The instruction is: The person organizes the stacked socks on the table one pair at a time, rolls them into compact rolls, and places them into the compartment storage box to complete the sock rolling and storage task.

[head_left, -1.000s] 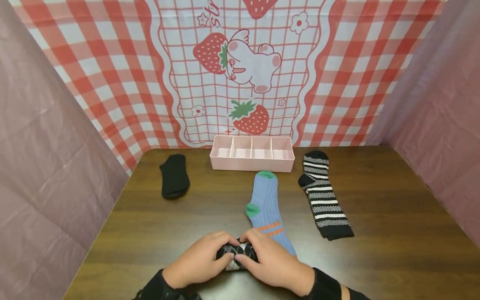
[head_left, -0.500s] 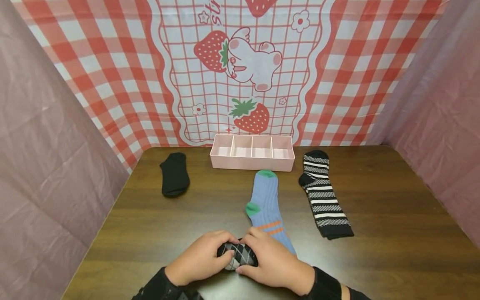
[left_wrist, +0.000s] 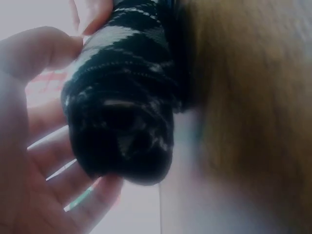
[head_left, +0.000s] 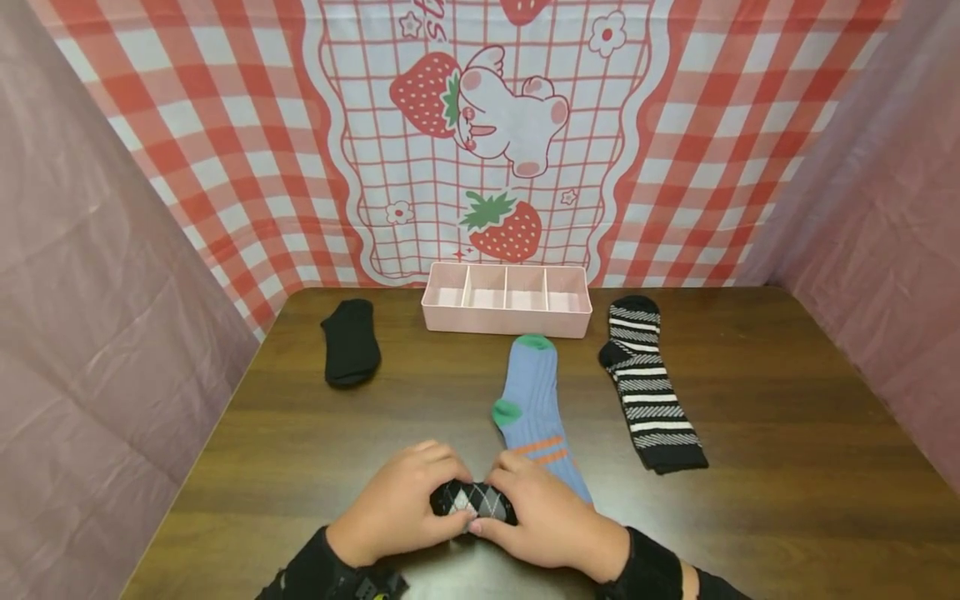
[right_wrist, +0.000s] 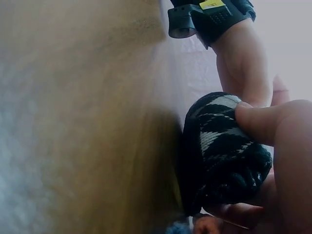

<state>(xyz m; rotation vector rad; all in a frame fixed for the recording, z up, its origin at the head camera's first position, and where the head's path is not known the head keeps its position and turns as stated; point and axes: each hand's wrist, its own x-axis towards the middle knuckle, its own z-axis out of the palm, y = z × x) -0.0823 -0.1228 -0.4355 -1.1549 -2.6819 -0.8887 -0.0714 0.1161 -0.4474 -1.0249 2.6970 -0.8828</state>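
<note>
Both hands hold a rolled-up argyle sock (head_left: 474,502), black and grey with thin white lines, near the front of the table. My left hand (head_left: 408,500) grips its left end, thumb on the near side and fingers over the far side. On the other end my right hand (head_left: 543,517) does the same, and the two thumb tips meet at the front. In the left wrist view the sock roll (left_wrist: 122,97) shows a dark rounded end against the fingers. Its coiled layers show at the end of the roll (right_wrist: 226,151) in the right wrist view.
A blue sock (head_left: 531,392) with green toe and heel lies just beyond the right hand. Farther right is a black-and-white striped sock (head_left: 648,392); a black sock (head_left: 351,343) lies at the left. A pink four-slot box (head_left: 506,321) stands at the back edge.
The roll has turned a little between the hands, so its argyle pattern sits differently. The left fingers have shifted slightly up over it, and the thumbs have come together again.
</note>
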